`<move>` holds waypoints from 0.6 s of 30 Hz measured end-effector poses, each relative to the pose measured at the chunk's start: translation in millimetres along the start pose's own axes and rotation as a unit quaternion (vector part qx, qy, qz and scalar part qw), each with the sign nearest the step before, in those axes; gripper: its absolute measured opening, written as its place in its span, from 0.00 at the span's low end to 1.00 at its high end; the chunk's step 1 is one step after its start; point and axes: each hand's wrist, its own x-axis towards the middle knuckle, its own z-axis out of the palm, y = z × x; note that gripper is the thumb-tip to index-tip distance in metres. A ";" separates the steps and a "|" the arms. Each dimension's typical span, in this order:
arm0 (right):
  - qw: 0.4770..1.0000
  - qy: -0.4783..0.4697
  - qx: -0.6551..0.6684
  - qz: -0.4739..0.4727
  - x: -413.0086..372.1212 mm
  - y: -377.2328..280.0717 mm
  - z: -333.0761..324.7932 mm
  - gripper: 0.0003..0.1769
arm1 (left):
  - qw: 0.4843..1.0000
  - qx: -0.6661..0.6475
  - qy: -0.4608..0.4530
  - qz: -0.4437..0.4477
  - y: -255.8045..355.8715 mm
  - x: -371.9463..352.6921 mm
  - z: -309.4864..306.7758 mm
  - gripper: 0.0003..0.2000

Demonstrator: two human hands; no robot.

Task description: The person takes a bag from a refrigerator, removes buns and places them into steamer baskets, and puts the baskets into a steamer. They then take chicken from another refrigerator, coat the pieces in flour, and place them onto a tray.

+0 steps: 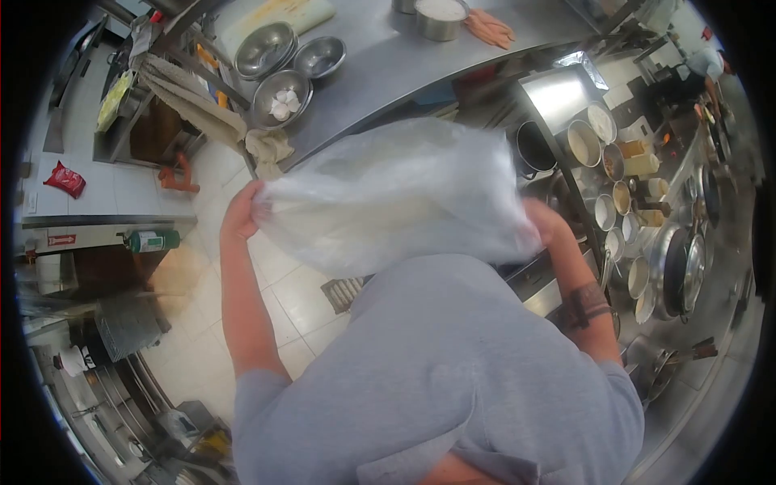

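A large translucent plastic bag (388, 198) is stretched wide in front of my chest, level with the edge of the steel counter. My left hand (241, 212) is closed on the bag's gathered left end. At the bag's right end my right hand (543, 225) grips the plastic, slightly blurred. Beyond the bag, a steel bowl (265, 95) on the counter holds white pieces that look like eggshells. Other steel bowls (320, 58) are beside it. Farther right on the counter are a pot (441, 31) of white contents and a pair of orange gloves (488, 29).
The steel counter (380, 81) runs across the front, with a beige cloth (269, 148) at its left corner. Many round containers (584, 144) and pans (693, 271) line the right. A fire extinguisher (153, 241) is at left. Another person (705, 65) stands far back right.
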 end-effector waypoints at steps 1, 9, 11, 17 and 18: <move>0.983 -0.058 -0.168 -0.049 -15.3 8.2 -6.5 0.16 | 0.999 -0.011 -0.014 -0.032 2.2 3.3 -29.8 0.12; 0.940 -0.032 0.137 -0.312 -127.7 -82.2 -48.7 0.29 | 0.995 -0.015 0.093 -0.014 52.0 -43.3 -62.9 0.12; 0.911 0.051 0.240 -0.332 -123.9 -97.7 -14.9 0.31 | 0.999 -0.020 0.041 0.012 53.3 -35.2 -72.3 0.13; 0.822 0.322 -0.428 -0.194 -91.4 -105.4 -22.4 0.25 | 0.952 0.124 -0.054 0.276 52.1 -39.3 26.9 0.19; 0.749 0.357 -0.530 -0.175 -75.3 -94.5 -33.8 0.23 | 0.943 0.125 -0.032 0.306 49.2 -33.5 41.1 0.20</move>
